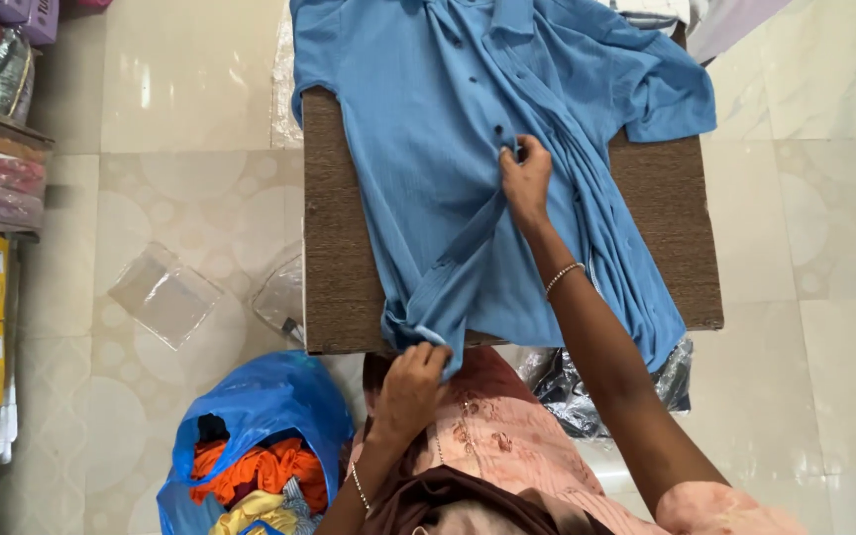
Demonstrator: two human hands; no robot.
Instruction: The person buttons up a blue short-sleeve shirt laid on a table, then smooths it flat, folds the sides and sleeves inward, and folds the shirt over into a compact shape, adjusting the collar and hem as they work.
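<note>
Shirt (pixel 428 149), blue, buttoned, spread across brown counter (pixel 666 248), centre to top of frame, hem hanging over near edge. Right hand (pixel 525 183) at frame centre, grip pinching the placket by a button. Left hand (pixel 410 381), lower centre, grip clenched on the hem. Blue bag (pixel 260 406) of clothes on floor, lower left.

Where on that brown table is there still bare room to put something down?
The table shows a bare strip along its left edge, beside the blue shirt, and a bare patch at the right, below the shirt's sleeve. The middle is crowded: the shirt covers it, with the right hand at the button strip and the left hand gripping the hem at the near edge.
</note>
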